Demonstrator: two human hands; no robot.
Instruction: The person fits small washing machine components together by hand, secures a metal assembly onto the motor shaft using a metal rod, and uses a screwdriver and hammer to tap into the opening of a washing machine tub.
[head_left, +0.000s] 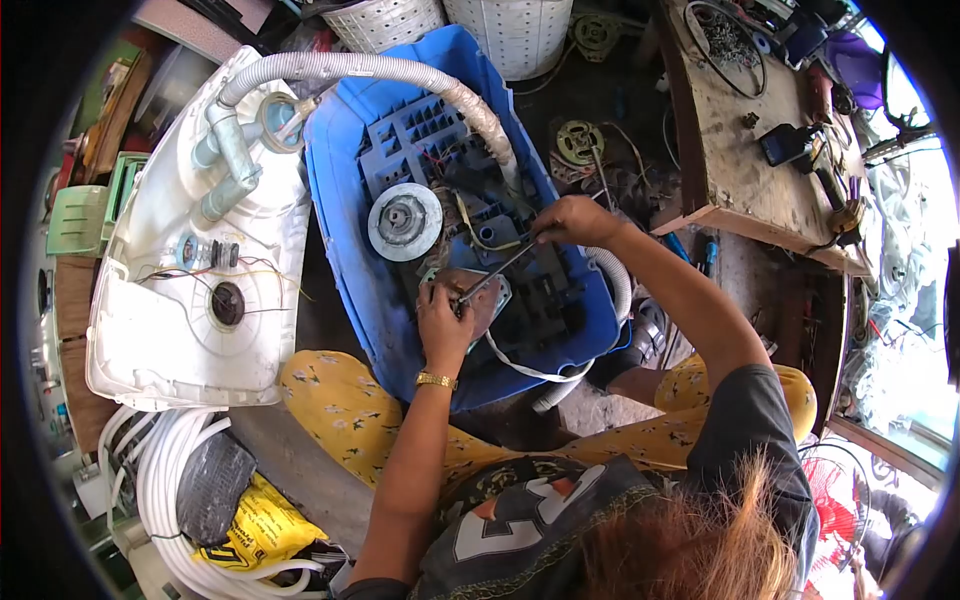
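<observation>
Tool (506, 261) gripped in right hand (578, 220), fingers closed round its upper end; shaft slanted down towards left hand (443, 318). Left hand half curled at the edge of metal plate (484, 312), fingertips by the tool's lower end; whether anything is pinched there cannot be told. Plate located inside blue tub (340, 240), near its lower side, just below and right of round pulley (405, 222). White cable (530, 372) looped from beside the plate towards the tub's rim. Grey hose (370, 66) arched over the tub's top and run down into it. White shell (190, 340) placed left of the tub, pipes and wires on it. Wooden desk (740, 170) seen at right, loaded with odds and ends.
</observation>
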